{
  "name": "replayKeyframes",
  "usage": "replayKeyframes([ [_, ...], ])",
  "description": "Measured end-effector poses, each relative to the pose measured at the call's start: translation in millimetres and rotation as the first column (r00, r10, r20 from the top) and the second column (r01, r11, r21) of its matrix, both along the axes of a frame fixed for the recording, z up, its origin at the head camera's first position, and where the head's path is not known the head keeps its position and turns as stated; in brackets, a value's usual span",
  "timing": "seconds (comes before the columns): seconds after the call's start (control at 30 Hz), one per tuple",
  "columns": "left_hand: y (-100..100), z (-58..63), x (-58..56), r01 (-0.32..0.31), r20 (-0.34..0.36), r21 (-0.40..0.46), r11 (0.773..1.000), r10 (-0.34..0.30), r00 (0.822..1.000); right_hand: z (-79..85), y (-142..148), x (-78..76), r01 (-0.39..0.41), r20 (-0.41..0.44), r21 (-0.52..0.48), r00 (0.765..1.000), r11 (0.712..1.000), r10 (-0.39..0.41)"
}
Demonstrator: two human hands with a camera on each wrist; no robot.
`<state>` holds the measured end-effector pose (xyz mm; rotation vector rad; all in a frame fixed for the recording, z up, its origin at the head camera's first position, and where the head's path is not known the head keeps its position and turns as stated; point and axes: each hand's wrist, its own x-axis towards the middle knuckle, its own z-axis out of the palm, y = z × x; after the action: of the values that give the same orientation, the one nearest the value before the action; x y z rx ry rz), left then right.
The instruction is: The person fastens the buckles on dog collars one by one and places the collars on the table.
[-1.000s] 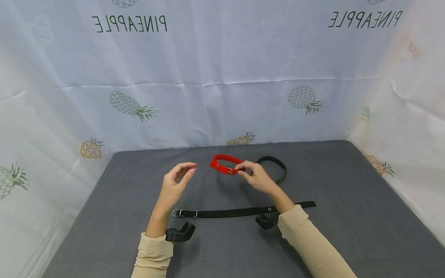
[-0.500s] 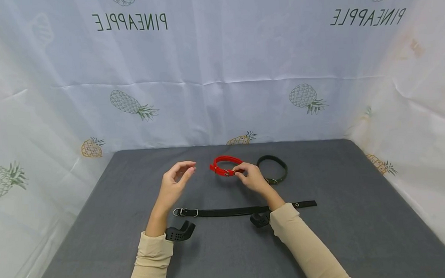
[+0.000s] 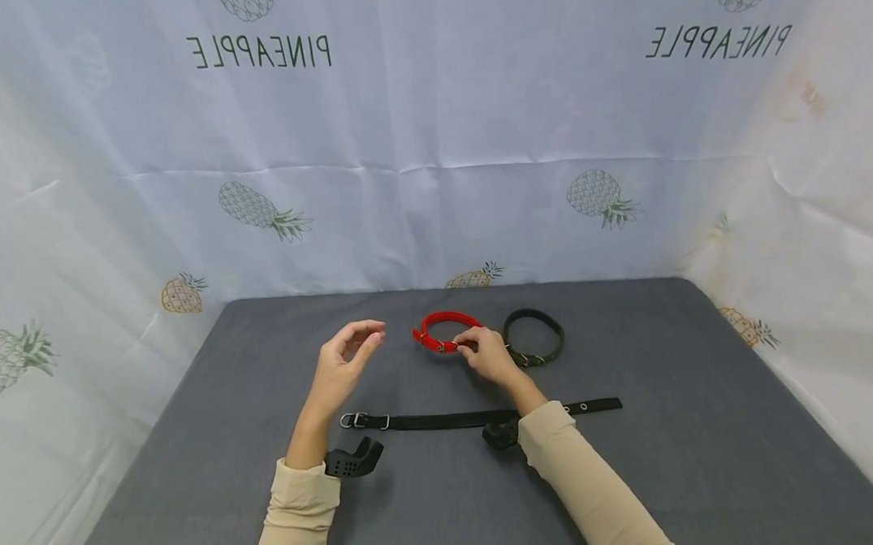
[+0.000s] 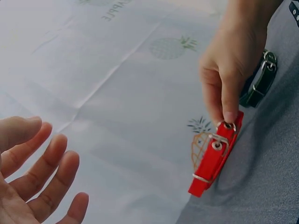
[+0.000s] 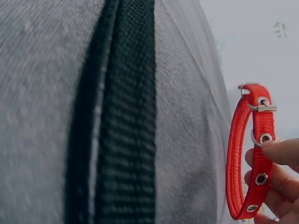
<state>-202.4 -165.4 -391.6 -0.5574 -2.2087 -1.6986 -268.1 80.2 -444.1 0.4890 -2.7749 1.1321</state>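
Note:
My right hand point(image 3: 490, 356) pinches a red collar point(image 3: 431, 343) at its buckle side. The collar is buckled into a loop, and its metal eyelets and buckle show in the right wrist view, where the thumb and fingers grip the red strap point(image 5: 262, 161). My left hand point(image 3: 340, 363) is raised to the left of the red collar, fingers relaxed and apart from it. In the left wrist view the left hand point(image 4: 39, 172) holds nothing. A dark green collar point(image 3: 556, 332), also looped, lies just right of my right hand.
A black strap collar point(image 3: 443, 421) lies stretched out across the grey table point(image 3: 432, 500), partly under the right forearm. A white curtain point(image 3: 405, 225) printed with pineapples stands behind the table and along its sides.
My right hand has moved left and slightly nearer with the red collar, which has come lower. More of the dark green collar shows now. The left hand has stayed in place.

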Motion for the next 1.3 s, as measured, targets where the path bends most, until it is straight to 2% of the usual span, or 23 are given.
replayKeyframes([
  [0.2, -1, -0.7, -0.1, 0.002, 0.001, 0.003, 1.000, -0.002, 1.000, -1.1, -9, 1.8, 0.017, 0.049, 0.025, 0.999, 1.000, -0.018],
  [0.43, -4, -1.7, 2.0, 0.004, 0.022, -0.011, 1.000, -0.004, 1.000, -5.2, -21, 4.9, 0.067, 0.110, 0.072, 0.991, 0.995, -0.075],
  [0.73, -2, -2.1, 0.8, 0.006, 0.017, -0.007, 1.000, -0.006, 1.000, -5.6, -27, 6.8, 0.112, 0.090, 0.131, 0.988, 0.985, -0.124],
  [0.9, -2, -2.0, 0.9, 0.011, 0.015, -0.008, 1.000, -0.011, 1.000, -6.3, -25, 7.7, 0.101, 0.107, 0.101, 0.988, 0.990, -0.112],
  [1.1, -2, -0.4, 1.9, 0.005, 0.018, -0.005, 1.000, -0.005, 1.000, -5.2, -15, 8.6, 0.066, 0.121, -0.007, 0.991, 0.998, -0.064],
  [1.3, -1, 1.9, 1.9, -0.005, 0.050, -0.017, 1.000, 0.006, 0.999, 6.0, 2, 12.0, 0.055, 0.115, -0.084, 0.992, 0.995, -0.045],
])
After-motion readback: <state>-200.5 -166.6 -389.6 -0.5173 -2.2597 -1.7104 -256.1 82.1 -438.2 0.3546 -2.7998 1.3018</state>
